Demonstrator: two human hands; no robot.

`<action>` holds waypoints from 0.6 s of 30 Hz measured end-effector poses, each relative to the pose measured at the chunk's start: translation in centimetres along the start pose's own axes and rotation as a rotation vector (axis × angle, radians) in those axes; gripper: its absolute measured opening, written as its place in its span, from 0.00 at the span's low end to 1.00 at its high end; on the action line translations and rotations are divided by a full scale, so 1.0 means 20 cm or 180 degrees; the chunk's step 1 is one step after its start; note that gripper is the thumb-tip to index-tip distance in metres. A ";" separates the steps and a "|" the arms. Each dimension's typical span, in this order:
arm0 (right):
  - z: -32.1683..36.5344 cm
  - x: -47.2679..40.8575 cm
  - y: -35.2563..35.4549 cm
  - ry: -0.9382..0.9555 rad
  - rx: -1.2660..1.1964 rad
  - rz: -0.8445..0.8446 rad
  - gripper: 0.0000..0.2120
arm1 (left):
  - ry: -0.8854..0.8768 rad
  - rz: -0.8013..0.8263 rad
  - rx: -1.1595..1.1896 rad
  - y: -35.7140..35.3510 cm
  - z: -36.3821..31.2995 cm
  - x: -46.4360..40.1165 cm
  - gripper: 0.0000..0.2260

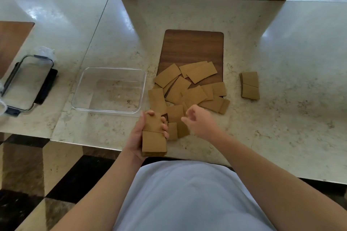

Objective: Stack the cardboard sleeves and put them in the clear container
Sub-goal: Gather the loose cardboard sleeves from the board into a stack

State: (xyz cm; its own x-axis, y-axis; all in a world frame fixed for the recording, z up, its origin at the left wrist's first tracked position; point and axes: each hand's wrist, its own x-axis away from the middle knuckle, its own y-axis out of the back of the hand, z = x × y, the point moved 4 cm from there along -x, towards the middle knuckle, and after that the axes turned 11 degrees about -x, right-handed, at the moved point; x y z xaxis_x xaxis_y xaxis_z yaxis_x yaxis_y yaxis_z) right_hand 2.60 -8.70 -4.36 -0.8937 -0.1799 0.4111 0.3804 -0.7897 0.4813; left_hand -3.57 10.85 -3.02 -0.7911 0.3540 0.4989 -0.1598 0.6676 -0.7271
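Note:
Several flat brown cardboard sleeves (pixel 187 90) lie scattered across the near end of a dark wooden board (pixel 193 47) and the marble counter. My left hand (pixel 139 135) grips a stack of sleeves (pixel 154 137) by its long edges, near the counter's front edge. My right hand (pixel 199 122) hovers just right of that stack above the loose sleeves, fingers loosely curled and holding nothing. The clear container (pixel 110 90) stands left of the pile with nothing inside. A second small stack of sleeves (pixel 250 85) lies apart at the right.
A clear lid with black clips (pixel 28 82) rests on the counter at the far left, next to crumpled plastic. Another wooden board (pixel 11 41) shows at the left edge. The counter's front edge runs just below my hands.

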 end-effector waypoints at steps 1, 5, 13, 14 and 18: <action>-0.01 0.01 -0.04 0.0158 0.0263 0.0042 0.13 | -0.0071 -0.0097 -0.0017 0.02 -0.01 0.01 0.20; 0.05 0.02 -0.18 0.0665 0.0989 0.0128 0.31 | -0.0159 -0.0223 0.0181 0.03 -0.03 0.01 0.24; 0.18 0.02 -0.33 0.1289 0.1714 0.0251 0.32 | -0.0130 -0.0274 0.0232 0.07 -0.03 0.05 0.19; 0.20 0.02 -0.34 0.1349 0.1688 0.0286 0.31 | -0.0189 -0.0292 0.0190 0.08 -0.03 0.05 0.19; 0.19 -0.02 -0.38 0.1411 0.1982 0.0342 0.25 | -0.0328 -0.0403 0.0122 0.12 -0.04 0.10 0.16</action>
State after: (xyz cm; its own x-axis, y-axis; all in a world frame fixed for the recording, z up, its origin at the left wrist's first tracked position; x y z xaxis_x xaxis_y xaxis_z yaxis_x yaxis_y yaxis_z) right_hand 0.95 -0.35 -5.19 -0.8062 -0.5587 0.1948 0.4167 -0.3026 0.8572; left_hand -4.99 13.75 -3.37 -0.8191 0.1982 0.5383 -0.2830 0.6765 -0.6799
